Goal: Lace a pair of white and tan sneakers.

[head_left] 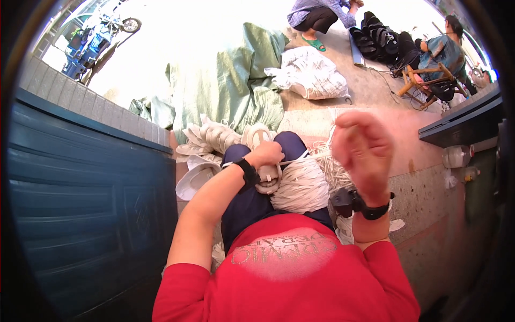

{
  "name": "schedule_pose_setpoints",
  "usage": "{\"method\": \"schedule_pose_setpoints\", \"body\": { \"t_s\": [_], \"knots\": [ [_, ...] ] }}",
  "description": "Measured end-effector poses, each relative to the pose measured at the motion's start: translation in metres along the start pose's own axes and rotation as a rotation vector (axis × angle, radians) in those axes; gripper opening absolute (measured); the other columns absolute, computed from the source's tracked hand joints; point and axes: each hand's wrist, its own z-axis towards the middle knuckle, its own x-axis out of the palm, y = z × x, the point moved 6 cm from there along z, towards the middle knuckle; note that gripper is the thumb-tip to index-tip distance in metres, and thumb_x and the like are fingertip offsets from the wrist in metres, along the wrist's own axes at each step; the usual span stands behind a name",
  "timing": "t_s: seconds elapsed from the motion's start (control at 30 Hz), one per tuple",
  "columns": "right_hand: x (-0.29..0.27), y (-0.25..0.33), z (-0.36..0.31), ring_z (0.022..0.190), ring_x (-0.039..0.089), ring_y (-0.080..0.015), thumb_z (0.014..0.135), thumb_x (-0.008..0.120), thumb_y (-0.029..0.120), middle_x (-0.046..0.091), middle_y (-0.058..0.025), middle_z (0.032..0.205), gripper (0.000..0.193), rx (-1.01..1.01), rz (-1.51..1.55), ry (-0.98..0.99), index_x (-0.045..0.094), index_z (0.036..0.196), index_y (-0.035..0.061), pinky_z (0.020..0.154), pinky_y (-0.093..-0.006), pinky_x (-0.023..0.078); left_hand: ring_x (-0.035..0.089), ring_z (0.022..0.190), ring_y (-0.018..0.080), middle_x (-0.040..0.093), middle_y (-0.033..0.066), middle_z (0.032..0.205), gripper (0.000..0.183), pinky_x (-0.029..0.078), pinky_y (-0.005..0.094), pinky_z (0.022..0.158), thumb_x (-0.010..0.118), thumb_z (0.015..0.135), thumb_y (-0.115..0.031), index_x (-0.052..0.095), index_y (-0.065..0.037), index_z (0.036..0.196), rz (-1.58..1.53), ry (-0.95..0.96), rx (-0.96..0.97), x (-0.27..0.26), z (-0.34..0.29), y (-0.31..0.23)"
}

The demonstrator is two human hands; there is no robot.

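A beige-white shoe (269,180) rests on my lap between my knees. Over its upper is my left hand (265,154), fingers closed on the shoe. A white shoelace (308,158) runs taut from the shoe toward my right hand (363,153). That hand is raised on the right, its fingers curled and slightly blurred, with the lace reaching its edge. On my right thigh lies a thick bundle of white shoelaces (301,185). Loose laces (337,173) hang beside it, partly behind my right wrist.
Several pale shoes (219,137) are heaped beyond my left knee, near a white shoe (196,180). Farther off are a green tarp (220,80) and a white sack (314,72). Blue door panel (91,204) stands left. Two people (448,53) sit or crouch by black shoes (378,40).
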Motion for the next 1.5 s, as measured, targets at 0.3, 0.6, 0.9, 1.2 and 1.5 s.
{"method": "schedule_pose_setpoints", "body": {
  "t_s": [0.3, 0.6, 0.9, 1.2, 1.5],
  "knots": [
    [-0.064, -0.078, 0.013, 0.049, 0.035, -0.0013, 0.089, 0.051, 0.020, 0.046, 0.0028, 0.062, 0.020, 0.371, -0.202, -0.173, 0.056, 0.098, 0.0027, 0.043, -0.0150, 0.027, 0.054, 0.086, 0.0346, 0.062, 0.0142, 0.088, 0.021, 0.043, 0.0426, 0.076, 0.049, 0.072, -0.009, 0.062, -0.007, 0.088, -0.072, -0.196, 0.061, -0.011, -0.068, 0.064],
    [0.013, -0.267, -0.092, 0.070, 0.059, -0.0318, 0.074, 0.054, 0.023, 0.060, -0.0187, 0.073, 0.024, 0.683, -0.758, 0.499, 0.060, 0.079, 0.0003, 0.066, -0.0386, 0.046, 0.054, 0.084, 0.0270, 0.060, 0.0078, 0.075, 0.009, 0.044, 0.0398, 0.069, 0.055, 0.070, -0.009, 0.060, -0.007, 0.076, 0.392, -0.309, 0.043, -0.016, -0.101, 0.029],
    [0.024, -0.282, -0.094, 0.070, 0.059, -0.0356, 0.077, 0.048, 0.015, 0.059, -0.0186, 0.069, 0.014, 0.484, -1.102, 0.354, 0.056, 0.079, 0.0031, 0.063, -0.0443, 0.046, 0.058, 0.072, 0.0303, 0.059, 0.0147, 0.069, 0.006, 0.047, 0.0422, 0.060, 0.050, 0.073, -0.009, 0.052, -0.003, 0.074, 0.216, -0.439, -0.155, -0.007, -0.114, 0.037],
    [0.043, -0.290, -0.089, 0.071, 0.061, -0.0336, 0.074, 0.051, 0.014, 0.061, -0.0183, 0.070, 0.016, 0.446, -1.219, 0.562, 0.058, 0.074, -0.0003, 0.060, -0.0410, 0.048, 0.059, 0.070, 0.0363, 0.059, 0.0213, 0.070, 0.014, 0.046, 0.0455, 0.064, 0.046, 0.076, -0.014, 0.056, -0.004, 0.082, 0.022, -0.424, -0.319, 0.001, -0.113, 0.049],
    [0.014, -0.131, -0.009, 0.042, 0.024, -0.0051, 0.086, 0.039, 0.016, 0.029, 0.0054, 0.049, 0.023, 0.812, 0.235, 0.300, 0.037, 0.064, 0.0112, 0.043, -0.0215, 0.025, 0.059, 0.070, 0.0380, 0.060, 0.0209, 0.073, 0.012, 0.046, 0.0464, 0.064, 0.047, 0.077, -0.013, 0.053, -0.003, 0.080, -0.086, -0.556, -0.430, -0.002, -0.115, 0.062]
  ]
}}
